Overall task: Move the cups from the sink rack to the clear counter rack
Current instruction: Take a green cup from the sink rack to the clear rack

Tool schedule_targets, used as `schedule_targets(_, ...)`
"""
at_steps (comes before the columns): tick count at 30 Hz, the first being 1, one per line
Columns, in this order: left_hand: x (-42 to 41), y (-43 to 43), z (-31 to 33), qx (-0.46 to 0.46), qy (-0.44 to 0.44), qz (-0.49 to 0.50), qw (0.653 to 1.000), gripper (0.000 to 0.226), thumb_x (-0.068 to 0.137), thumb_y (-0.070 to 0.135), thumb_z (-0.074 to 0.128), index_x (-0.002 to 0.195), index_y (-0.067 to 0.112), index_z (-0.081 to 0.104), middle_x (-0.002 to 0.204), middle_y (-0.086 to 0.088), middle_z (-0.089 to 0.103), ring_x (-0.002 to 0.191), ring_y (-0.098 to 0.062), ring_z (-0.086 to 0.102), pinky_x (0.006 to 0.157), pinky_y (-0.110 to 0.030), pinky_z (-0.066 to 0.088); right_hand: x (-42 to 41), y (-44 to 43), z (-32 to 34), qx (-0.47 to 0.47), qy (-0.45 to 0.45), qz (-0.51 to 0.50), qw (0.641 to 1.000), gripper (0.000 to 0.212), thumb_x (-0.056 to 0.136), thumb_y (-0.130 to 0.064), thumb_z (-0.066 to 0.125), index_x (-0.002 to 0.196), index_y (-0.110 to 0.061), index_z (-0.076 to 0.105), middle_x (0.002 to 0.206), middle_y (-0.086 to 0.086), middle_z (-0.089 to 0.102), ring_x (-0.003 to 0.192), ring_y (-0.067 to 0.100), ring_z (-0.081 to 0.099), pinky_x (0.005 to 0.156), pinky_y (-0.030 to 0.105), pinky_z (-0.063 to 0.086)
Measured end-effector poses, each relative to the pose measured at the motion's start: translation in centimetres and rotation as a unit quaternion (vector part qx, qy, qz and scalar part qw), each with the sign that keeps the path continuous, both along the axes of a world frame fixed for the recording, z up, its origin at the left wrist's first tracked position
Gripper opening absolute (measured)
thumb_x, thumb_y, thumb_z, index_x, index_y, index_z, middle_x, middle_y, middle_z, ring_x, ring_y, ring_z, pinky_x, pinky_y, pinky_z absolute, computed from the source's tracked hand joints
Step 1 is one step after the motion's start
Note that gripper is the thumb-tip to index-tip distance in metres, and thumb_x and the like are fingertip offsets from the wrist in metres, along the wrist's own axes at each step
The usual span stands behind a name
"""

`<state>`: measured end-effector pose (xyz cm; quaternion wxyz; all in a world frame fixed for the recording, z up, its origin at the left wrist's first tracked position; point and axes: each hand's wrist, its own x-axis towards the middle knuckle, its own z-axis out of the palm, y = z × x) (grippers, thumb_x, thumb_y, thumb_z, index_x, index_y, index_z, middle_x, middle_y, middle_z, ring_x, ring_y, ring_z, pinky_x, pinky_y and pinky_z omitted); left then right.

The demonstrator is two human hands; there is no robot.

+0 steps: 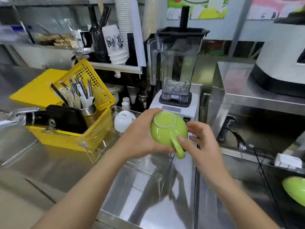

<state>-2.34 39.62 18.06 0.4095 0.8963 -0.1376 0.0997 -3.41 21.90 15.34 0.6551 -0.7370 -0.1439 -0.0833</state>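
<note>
flanking green cup [166, 129]: white cup [124, 120], blender [176, 71]

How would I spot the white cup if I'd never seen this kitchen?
Find the tall blender at the back of the steel counter. Just left of its base, beside the yellow basket, the white cup sits upside down in the clear rack. The other cup nearby is green and held in hands.
</note>
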Motion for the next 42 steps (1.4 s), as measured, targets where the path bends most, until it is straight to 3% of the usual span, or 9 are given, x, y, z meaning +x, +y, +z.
schedule_targets(4,-0.6,3.6,-1.2,0.011,0.028,-0.009,1.000,0.088,0.046,0.027,0.092,0.119,0.031,0.043,0.111,0.018,0.051,0.101,0.012,0.047,0.081,0.000,0.035,-0.2,2.7,-0.7,-0.048,0.018,0.027,0.998,0.035,0.077,-0.017,0.070,0.097,-0.037,0.051,0.108,-0.010,0.058,0.096,-0.003,0.055,0.080,0.011,0.044)
schedule_targets(10,-0.8,6.3,-3.3,0.031,0.065,-0.052,0.996,0.095,0.045,0.029,0.092,0.126,0.027,0.041,0.121,0.008,0.051,0.110,-0.007,0.050,0.096,-0.026,0.042,-0.5,4.5,-2.6,-0.107,0.057,0.027,0.992,0.050,0.070,-0.024,0.076,0.111,-0.029,0.048,0.111,-0.009,0.057,0.102,0.000,0.054,0.087,0.013,0.042)
schedule_targets(13,-0.5,6.6,-4.3,0.027,0.079,-0.065,0.994,0.097,0.044,0.027,0.093,0.126,0.028,0.040,0.123,0.007,0.050,0.112,-0.009,0.049,0.099,-0.028,0.041,-0.5,4.7,-3.2,-0.122,0.067,0.019,0.990,0.050,0.069,-0.025,0.078,0.110,-0.030,0.050,0.110,-0.007,0.058,0.105,0.008,0.056,0.093,0.031,0.044)
schedule_targets(17,-0.3,6.5,-5.2,0.046,0.081,-0.076,0.993,0.099,0.045,0.032,0.092,0.128,0.026,0.039,0.124,0.007,0.047,0.113,-0.009,0.047,0.098,-0.026,0.039,-0.8,4.9,-3.4,-0.149,0.062,0.009,0.987,0.045,0.069,-0.018,0.078,0.097,-0.040,0.051,0.110,-0.002,0.059,0.101,0.006,0.056,0.090,0.027,0.042)
schedule_targets(21,-0.2,6.2,-5.5,0.050,0.082,-0.076,0.993,0.098,0.046,0.034,0.091,0.129,0.027,0.038,0.120,0.011,0.044,0.110,-0.008,0.045,0.096,-0.026,0.038,-0.7,4.8,-3.9,-0.177,0.071,-0.005,0.982,0.045,0.064,-0.038,0.072,0.106,-0.030,0.057,0.111,-0.002,0.061,0.103,0.007,0.057,0.099,0.038,0.044)
schedule_targets(28,0.8,6.0,-6.0,0.044,0.144,-0.090,0.985,0.102,0.045,0.042,0.086,0.131,0.031,0.032,0.127,0.009,0.042,0.116,-0.010,0.045,0.100,-0.032,0.041,-0.3,4.9,-4.3,-0.233,0.048,-0.034,0.971,0.036,0.064,-0.056,0.056,0.098,-0.047,0.048,0.107,-0.022,0.055,0.109,0.004,0.052,0.105,0.047,0.034)
schedule_targets(34,1.1,6.2,-6.1,0.080,0.169,-0.126,0.974,0.111,0.048,0.054,0.079,0.138,0.035,0.018,0.136,0.014,0.024,0.132,-0.008,0.025,0.112,-0.032,0.025,-0.2,4.5,-4.6,-0.226,0.039,-0.014,0.973,0.037,0.074,-0.043,0.064,0.107,-0.039,0.049,0.106,-0.025,0.051,0.111,0.005,0.051,0.106,0.040,0.034)
schedule_targets(38,1.7,6.6,-4.4,0.085,0.146,-0.121,0.978,0.099,0.052,0.067,0.065,0.138,0.044,0.022,0.150,0.013,0.018,0.139,-0.005,0.015,0.117,-0.038,0.017,-0.2,3.5,-4.6,-0.203,0.034,-0.014,0.978,0.042,0.079,-0.027,0.068,0.110,-0.043,0.044,0.111,-0.017,0.052,0.104,-0.011,0.049,0.087,-0.001,0.032)
schedule_targets(42,2.4,4.6,-1.4,0.037,0.057,-0.068,0.995,0.086,0.059,0.068,0.056,0.135,0.037,0.034,0.139,0.016,0.037,0.126,0.004,0.031,0.106,-0.015,0.025,0.2,1.3,-4.1,-0.212,0.024,-0.046,0.976,0.053,0.079,-0.031,0.067,0.126,-0.032,0.044,0.121,-0.012,0.049,0.109,0.002,0.050,0.095,0.017,0.037)
